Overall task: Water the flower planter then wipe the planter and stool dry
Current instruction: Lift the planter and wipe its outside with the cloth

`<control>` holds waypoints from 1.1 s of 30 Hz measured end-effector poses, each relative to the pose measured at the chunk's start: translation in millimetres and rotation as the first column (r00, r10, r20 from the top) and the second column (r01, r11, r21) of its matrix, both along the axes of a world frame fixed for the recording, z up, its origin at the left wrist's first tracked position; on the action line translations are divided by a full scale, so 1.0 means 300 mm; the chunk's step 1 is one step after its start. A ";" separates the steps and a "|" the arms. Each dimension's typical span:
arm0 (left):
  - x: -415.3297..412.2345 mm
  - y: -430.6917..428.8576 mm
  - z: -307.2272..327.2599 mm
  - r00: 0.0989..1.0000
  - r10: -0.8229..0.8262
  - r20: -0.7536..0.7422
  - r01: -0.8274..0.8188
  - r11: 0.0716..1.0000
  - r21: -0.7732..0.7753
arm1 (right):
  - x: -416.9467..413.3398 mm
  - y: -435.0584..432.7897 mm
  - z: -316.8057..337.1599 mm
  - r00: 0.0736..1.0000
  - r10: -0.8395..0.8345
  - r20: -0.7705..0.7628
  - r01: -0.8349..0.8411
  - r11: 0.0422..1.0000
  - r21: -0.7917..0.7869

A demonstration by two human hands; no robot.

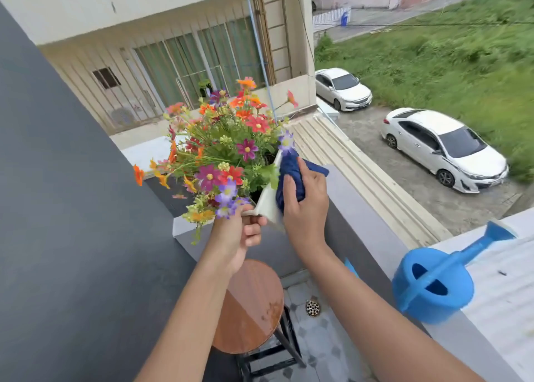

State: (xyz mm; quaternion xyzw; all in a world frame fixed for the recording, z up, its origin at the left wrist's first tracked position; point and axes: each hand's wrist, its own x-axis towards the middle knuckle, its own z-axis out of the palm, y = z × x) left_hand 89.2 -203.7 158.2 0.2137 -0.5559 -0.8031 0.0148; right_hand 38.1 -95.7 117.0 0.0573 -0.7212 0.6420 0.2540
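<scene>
A white planter [267,204] full of colourful flowers [228,147] is lifted in the air above the round wooden stool [254,303]. My left hand [239,237] grips the planter's near corner from below. My right hand [303,205] presses a dark blue cloth [290,176] against the planter's right side. The stool's seat shows wet spots near its right edge. A blue watering can [436,280] rests on the balcony ledge to the right, spout pointing away.
A grey balcony wall [361,222] runs from the centre to the lower right. A dark wall [72,208] fills the left. A floor drain [313,308] sits on the tiles beside the stool. Two white cars are parked far below.
</scene>
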 end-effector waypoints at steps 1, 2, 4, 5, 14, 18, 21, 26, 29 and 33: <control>0.002 0.001 0.000 1.000 -0.001 -0.005 0.002 1.000 0.018 | -0.027 0.007 -0.009 1.000 -0.017 0.023 0.017 1.000 0.013; 0.005 0.002 0.000 1.000 -0.002 -0.011 0.002 1.000 0.029 | -0.047 0.014 -0.025 0.998 -0.025 0.057 0.024 1.000 0.019; 0.011 0.003 -0.001 1.000 0.008 -0.015 -0.007 0.999 0.032 | -0.059 0.028 -0.061 0.992 -0.011 0.129 0.010 1.000 0.014; 0.009 -0.001 -0.003 1.000 0.021 -0.013 -0.021 0.999 0.036 | -0.053 0.031 -0.078 0.988 0.007 0.154 -0.009 1.000 0.011; -0.002 -0.009 -0.037 0.997 0.069 0.042 -0.069 0.997 0.016 | 0.039 -0.022 -0.013 0.995 0.100 -0.029 -0.100 0.995 0.005; 0.029 -0.001 -0.022 0.999 0.033 0.004 -0.033 0.999 0.038 | -0.067 0.006 -0.004 0.988 0.042 0.149 -0.032 0.997 -0.071; 0.037 -0.003 -0.020 1.000 0.026 -0.007 -0.026 0.999 0.029 | -0.156 0.024 -0.077 0.946 0.017 0.324 0.010 0.997 -0.081; 0.012 -0.022 -0.007 1.000 0.016 0.005 -0.016 1.000 0.000 | -0.119 -0.002 -0.003 0.957 0.078 0.280 -0.045 0.991 -0.123; -0.015 -0.026 0.011 0.999 0.050 -0.023 -0.051 0.997 -0.058 | -0.022 -0.026 0.020 0.988 0.130 0.080 -0.124 0.989 -0.082; -0.042 -0.078 0.025 0.996 0.085 -0.033 -0.088 0.992 -0.096 | 0.086 -0.028 -0.106 0.975 0.215 -0.050 -0.212 0.975 0.060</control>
